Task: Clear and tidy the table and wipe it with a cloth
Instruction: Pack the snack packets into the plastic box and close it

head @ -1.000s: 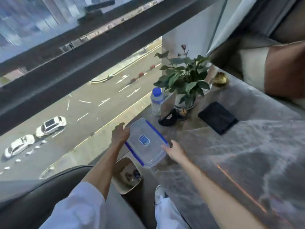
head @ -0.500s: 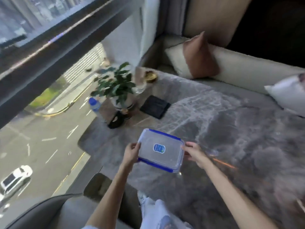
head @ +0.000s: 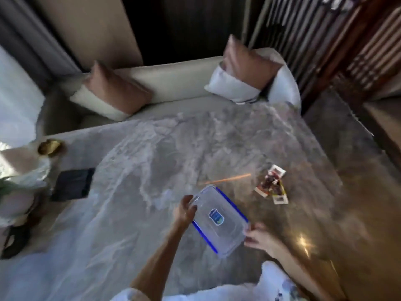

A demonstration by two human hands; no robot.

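Note:
I hold a clear plastic container (head: 219, 222) with a blue-edged lid and a blue label above the grey marble table (head: 152, 161). My left hand (head: 184, 210) grips its left end and my right hand (head: 257, 237) grips its right end. A folded dark cloth (head: 72, 184) lies on the table at the left. Several small snack wrappers (head: 272, 184) lie scattered on the table at the right, beyond the container. An orange stick-like thing (head: 227, 178) lies just past the container; blur hides what it is.
A potted plant in a white pot (head: 15, 192), a black object (head: 15, 240) and a small gold dish (head: 49, 147) stand at the table's left edge. A cream sofa (head: 173, 81) with pink cushions (head: 115, 90) runs behind the table. A wooden slatted screen (head: 358, 46) rises at the right.
My view has swung right, away from the window to the table's middle. Both hands have carried the container from the window side over the table toward the wrappers.

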